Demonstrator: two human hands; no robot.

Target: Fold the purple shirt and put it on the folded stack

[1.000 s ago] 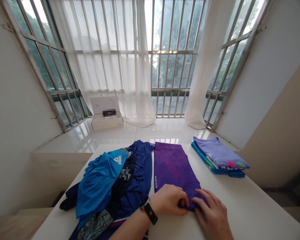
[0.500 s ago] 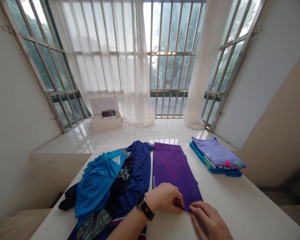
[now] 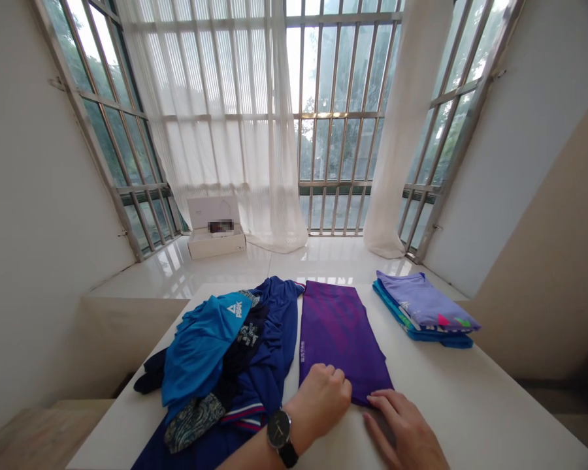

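Your L hand (image 3: 323,398) is curled over the near edge of the purple patterned garment (image 3: 340,326); can't tell if it's pinching cloth. R hand (image 3: 406,427): fingers out, loose, tips at the near R corner, thumb apart. Garment's flat on the white table (image 3: 475,418), btwn rumpled blue PEAK top (image 3: 196,352) & folded clothes stack (image 3: 428,303). Looks like edge-straightening; next move prob. calls for even hold on both near corners.

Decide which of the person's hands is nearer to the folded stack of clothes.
Right. The right hand is on the stack's near side, touching the purple garment's near edge; the left hand is farther left, over that garment's near-left corner.
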